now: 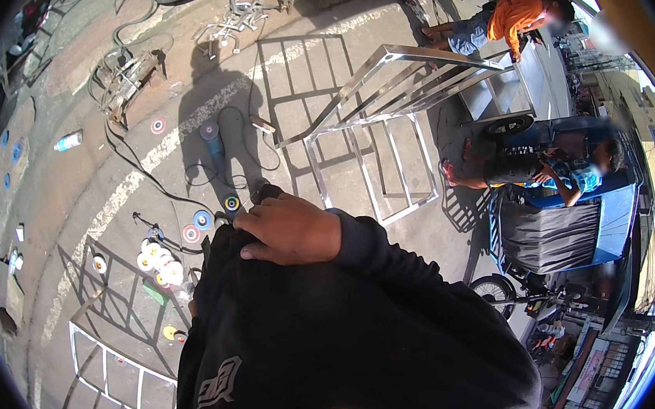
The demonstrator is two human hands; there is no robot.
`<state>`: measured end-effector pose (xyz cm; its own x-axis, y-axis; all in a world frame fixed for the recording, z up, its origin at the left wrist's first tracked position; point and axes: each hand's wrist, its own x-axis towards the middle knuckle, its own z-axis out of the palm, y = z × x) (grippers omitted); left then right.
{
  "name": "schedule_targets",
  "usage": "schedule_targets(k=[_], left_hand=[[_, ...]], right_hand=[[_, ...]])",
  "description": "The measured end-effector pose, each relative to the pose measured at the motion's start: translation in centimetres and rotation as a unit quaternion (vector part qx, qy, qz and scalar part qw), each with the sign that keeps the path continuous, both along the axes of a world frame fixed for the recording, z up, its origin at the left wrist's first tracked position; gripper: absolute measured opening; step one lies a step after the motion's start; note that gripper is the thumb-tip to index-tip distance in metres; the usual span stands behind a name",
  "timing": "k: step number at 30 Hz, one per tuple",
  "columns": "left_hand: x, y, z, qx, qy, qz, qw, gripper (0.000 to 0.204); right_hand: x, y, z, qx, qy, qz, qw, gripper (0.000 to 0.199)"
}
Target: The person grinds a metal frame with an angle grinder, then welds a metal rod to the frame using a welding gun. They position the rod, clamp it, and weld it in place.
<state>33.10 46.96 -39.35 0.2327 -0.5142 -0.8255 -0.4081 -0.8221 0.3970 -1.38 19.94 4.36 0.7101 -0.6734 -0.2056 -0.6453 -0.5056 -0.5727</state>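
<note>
My right hand point(291, 229) lies across the front of my black sweatshirt point(353, 319), its fingers bent over the cloth near the hem. Of my left hand, at most a sliver of skin shows at the sweatshirt's left edge; its fingers are hidden. On the pavement beyond my feet rests a teal angle grinder point(216, 150) with its cord looped around it. Blue-and-red grinding discs point(203, 219) lie near my shoes, with a pile of whitish discs point(160, 262) farther left. A shiny welded metal frame point(371, 127) stands ahead to the right.
Another white-and-bare metal frame point(115, 359) is at the lower left. A black cable point(130, 155) runs over the ground. A person in orange point(517, 16) bends beside a metal cabinet; another person in blue point(582, 174) sits at a blue sidecar point(551, 228). A plastic bottle point(68, 141) lies far left.
</note>
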Motion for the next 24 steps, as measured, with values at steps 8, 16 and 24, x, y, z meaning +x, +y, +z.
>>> schedule_targets(k=[8,16,24], left_hand=[[5.9,-4.1,3.4,-0.118,0.066,-0.253,0.958,0.024],[4.6,-11.5,11.7,0.182,0.035,0.081,0.979,0.016],[2.6,-14.1,12.9,0.100,0.062,0.118,0.986,0.020]], right_hand=[[0.8,5.2,-0.3,0.193,0.033,-0.039,0.980,0.039],[-0.8,8.2,-0.7,0.208,-0.021,-0.167,0.964,0.041],[-5.1,8.1,3.3,0.284,-0.199,-0.157,0.925,0.024]])
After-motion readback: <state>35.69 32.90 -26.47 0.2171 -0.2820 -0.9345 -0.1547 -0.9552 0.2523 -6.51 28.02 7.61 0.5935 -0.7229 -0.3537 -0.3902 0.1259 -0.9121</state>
